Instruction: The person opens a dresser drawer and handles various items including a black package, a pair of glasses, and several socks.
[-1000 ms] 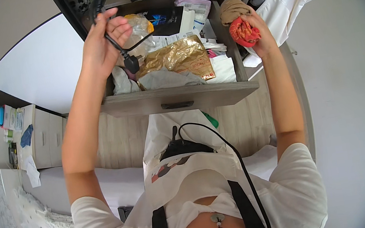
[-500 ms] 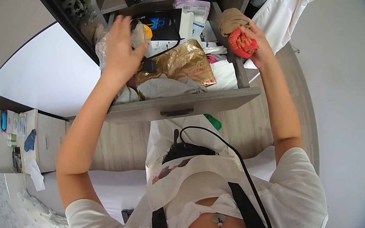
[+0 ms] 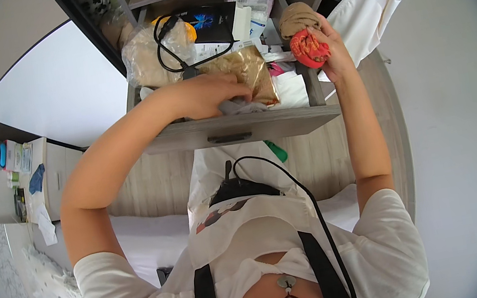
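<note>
Along the drawer's (image 3: pixel 290 120) front, cloth (image 3: pixel 242 106) lay under my nearer left hand (image 3: pixel 209 96), grip unclear; my right hand (image 3: pixel 336 52) clutched two rolls (image 3: pixel 308 49).

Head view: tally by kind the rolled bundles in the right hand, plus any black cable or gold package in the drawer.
Rolled brown bundle and rolled red bundle: 2
Black cable: 1
Gold package: 1
Total: 4
</note>
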